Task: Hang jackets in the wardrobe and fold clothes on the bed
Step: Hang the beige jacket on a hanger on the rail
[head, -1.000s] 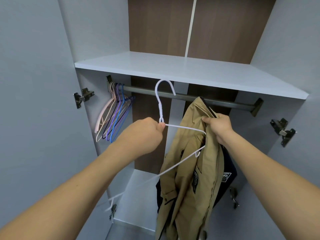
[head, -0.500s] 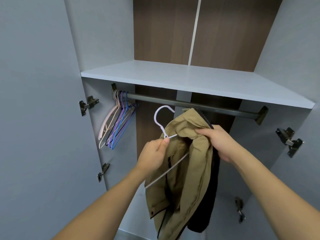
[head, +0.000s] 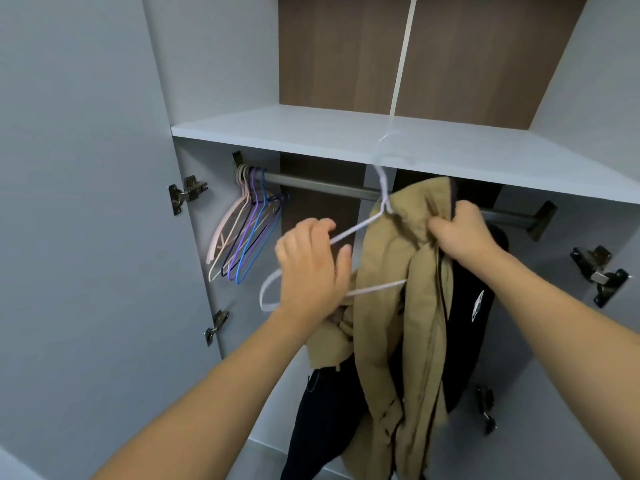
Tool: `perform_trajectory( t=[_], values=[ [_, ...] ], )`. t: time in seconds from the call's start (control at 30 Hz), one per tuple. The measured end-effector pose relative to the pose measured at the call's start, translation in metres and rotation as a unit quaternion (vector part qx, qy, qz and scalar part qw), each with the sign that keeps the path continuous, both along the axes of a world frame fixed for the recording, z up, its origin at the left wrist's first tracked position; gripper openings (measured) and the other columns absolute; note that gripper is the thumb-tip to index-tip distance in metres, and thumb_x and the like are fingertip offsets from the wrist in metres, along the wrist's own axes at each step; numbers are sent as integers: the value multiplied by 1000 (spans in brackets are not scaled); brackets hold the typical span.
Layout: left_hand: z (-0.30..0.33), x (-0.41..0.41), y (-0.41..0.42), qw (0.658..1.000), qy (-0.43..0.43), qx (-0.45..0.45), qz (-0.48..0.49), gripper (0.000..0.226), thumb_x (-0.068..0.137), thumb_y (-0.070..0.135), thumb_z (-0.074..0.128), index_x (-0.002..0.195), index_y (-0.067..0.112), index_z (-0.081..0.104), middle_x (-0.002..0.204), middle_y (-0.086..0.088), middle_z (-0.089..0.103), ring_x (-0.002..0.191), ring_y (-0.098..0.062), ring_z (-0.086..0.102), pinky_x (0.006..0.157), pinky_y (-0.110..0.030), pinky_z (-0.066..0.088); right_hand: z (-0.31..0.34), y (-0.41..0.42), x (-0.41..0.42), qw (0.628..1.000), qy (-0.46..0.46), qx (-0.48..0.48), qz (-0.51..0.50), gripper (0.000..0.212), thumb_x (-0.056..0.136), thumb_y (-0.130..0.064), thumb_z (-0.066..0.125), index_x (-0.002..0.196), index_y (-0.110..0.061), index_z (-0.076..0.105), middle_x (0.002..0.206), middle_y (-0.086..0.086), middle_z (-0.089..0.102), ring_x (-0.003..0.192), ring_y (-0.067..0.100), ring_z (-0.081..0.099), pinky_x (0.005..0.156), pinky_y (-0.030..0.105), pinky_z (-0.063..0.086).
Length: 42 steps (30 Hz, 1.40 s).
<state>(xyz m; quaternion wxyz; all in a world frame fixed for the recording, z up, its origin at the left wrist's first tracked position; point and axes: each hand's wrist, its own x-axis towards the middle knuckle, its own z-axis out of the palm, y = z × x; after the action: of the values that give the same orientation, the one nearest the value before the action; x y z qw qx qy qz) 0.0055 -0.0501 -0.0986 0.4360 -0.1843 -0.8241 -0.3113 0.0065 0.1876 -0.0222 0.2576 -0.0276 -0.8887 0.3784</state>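
Head view looked into an open wardrobe (head: 104, 168) with both arms reaching in. At about three o'clock from centre, the right hand (head: 460, 233) had its grip clenched on a bunched fold at the collar of a tan jacket (head: 391, 306), fingers curled into the cloth, holding it up just in front of the dark rail (head: 322, 187). The jacket hung down from that fist toward six o'clock, its dark lining and a second dark layer showing behind and below it.

A white wire hanger (head: 360, 226) sat partly inside the jacket: its blurred hook rose toward twelve o'clock, across the front edge of the white shelf (head: 277, 133), while its shoulder and lower bar stuck out at nine o'clock from the cloth. The left hand (head: 311, 271) lay over that exposed end, fingers only loosely bent and spread. The wire passed behind the palm and the tan cloth bunched under its heel, but whether this grip actually closed on wire or cloth could not be told.

A cluster of spare hangers (head: 246, 230), pink, purple and blue, hung at the rail's far nine o'clock end, well apart from both hands.
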Motion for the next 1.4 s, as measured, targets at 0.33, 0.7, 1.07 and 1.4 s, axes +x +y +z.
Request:
perform_trajectory(
  t=[0.33, 0.7, 1.07, 1.4],
  values=[
    [-106, 23, 43, 753, -594, 58, -275, 56, 83, 43, 67, 133, 26, 46, 115, 9, 57, 97, -5, 58, 78, -20, 53, 9, -1, 0, 986, 111, -123, -34, 22, 68, -25, 49, 48, -19, 46, 47, -14, 44, 45, 3, 39, 42, 18, 31],
    [-49, -33, -44, 854, -468, 97, -204, 21, 102, 7, 43, 89, 1, 58, 86, -19, 57, 77, -22, 52, 70, -30, 42, -32, 37, 34, 990, 53, -121, -47, 13, 76, -17, 55, 68, -18, 65, 75, -7, 65, 71, 5, 60, 69, 21, 46],
    [50, -64, -101, 741, -628, 102, -212, 16, 91, 26, 67, 94, 12, 76, 99, -13, 73, 85, -24, 71, 86, -37, 57, -54, 33, 46, 998, -17, 67, 14, 24, 80, -16, 61, 56, -17, 59, 56, -9, 60, 58, 8, 58, 47, 23, 42],
    [83, -34, -37, 808, -551, 152, -142, 19, 95, 8, 51, 78, 14, 55, 75, -1, 59, 62, -12, 55, 56, -23, 48, -60, -33, 26, 964, -65, 243, -92, 33, 83, -19, 57, 55, -21, 40, 74, 16, 61, 82, 40, 60, 71, 38, 36]
  ],
)
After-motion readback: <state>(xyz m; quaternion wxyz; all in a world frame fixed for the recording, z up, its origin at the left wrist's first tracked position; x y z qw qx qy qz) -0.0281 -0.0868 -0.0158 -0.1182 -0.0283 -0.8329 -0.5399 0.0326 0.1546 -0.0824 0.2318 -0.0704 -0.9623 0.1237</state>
